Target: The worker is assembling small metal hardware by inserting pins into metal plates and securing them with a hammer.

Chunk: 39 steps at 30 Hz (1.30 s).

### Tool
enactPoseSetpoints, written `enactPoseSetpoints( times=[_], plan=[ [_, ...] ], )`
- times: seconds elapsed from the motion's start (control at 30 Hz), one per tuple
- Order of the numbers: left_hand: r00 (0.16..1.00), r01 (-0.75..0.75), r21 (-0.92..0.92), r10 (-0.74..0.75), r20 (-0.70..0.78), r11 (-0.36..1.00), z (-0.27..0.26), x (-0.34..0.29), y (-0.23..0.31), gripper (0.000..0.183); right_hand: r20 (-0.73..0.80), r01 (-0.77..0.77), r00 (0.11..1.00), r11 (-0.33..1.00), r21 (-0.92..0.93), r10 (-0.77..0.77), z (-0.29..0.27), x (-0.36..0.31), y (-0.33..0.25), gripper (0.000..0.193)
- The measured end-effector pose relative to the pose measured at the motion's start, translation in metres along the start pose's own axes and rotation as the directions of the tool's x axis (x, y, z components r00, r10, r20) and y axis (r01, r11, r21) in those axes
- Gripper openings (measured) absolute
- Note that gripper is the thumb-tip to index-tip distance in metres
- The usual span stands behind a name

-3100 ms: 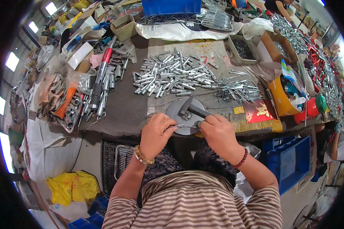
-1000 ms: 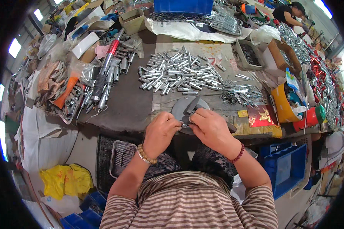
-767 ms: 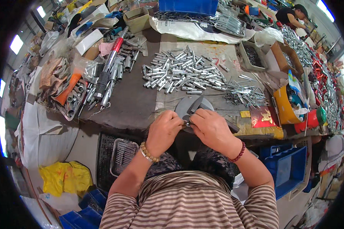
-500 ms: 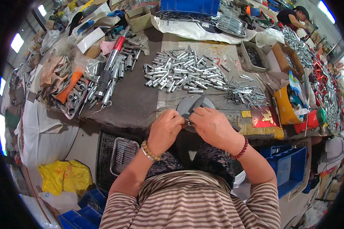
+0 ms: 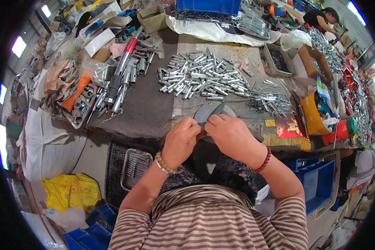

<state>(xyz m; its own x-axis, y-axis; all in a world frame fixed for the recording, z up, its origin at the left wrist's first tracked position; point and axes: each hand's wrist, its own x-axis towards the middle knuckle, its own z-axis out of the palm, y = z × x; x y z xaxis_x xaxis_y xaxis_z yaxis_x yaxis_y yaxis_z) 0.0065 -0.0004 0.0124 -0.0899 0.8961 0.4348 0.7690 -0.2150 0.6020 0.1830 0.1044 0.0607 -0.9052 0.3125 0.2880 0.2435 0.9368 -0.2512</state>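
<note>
Grip: left hand (image 5: 180, 139), right hand (image 5: 232, 134) curled close together; closure, contents hidden.
Heaps: tubes (image 5: 202, 76), pins (image 5: 272, 103) loose on desk (image 5: 143, 106).
Finished: cannot tell.

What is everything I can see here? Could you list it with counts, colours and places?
workbench: one, dark, across the middle
metal tubes: many, silver, heaped mid-bench
thin pins: many, silver, right of the tubes
disc: one, grey, bench's near edge
hammer: one, dark, over the disc, partly hidden
card: one, red, bench's right front
bucket: one, yellow, right of the card
long tool: one, red-black-silver, bench's left
bin: one, blue, bench's far side
bundle: one, yellow, lower left
co-worker: one, black top, upper right
other clutter: uncountable, mixed colours, all around
left hand: one, bare, by the disc
right hand: one, bare, by the hammer
</note>
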Motion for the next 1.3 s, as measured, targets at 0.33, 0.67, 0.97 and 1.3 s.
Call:
enactPoseSetpoints(
  times=[0.33, 0.67, 0.97, 1.3],
  plan=[
    [0.999, 0.040, -0.075, -0.038, 0.027, 0.996, 0.000, -0.001, 0.001, 0.006, -0.146, -0.201, 0.968, 0.979, 0.041, 0.204, -0.010, -0.026, 0.013, 0.021],
    [0.997, 0.073, -0.104, -0.069, 0.044, 0.992, 0.001, 0.002, -0.001, 0.009, -0.193, -0.454, 0.841, 0.854, 0.253, 0.505, -0.007, -0.062, 0.018, 0.022],
    [0.997, 0.037, -0.120, -0.029, 0.067, 0.992, 0.000, 0.001, -0.004, 0.013, -0.167, -0.282, 0.942, 0.957, 0.066, 0.290, -0.018, -0.075, -0.022, 0.015],
    [0.995, 0.073, -0.124, -0.064, 0.078, 0.990, -0.002, 0.000, -0.003, 0.010, -0.222, -0.417, 0.838, 0.848, 0.327, 0.498, -0.016, -0.060, 0.003, 0.028]
  ],
)
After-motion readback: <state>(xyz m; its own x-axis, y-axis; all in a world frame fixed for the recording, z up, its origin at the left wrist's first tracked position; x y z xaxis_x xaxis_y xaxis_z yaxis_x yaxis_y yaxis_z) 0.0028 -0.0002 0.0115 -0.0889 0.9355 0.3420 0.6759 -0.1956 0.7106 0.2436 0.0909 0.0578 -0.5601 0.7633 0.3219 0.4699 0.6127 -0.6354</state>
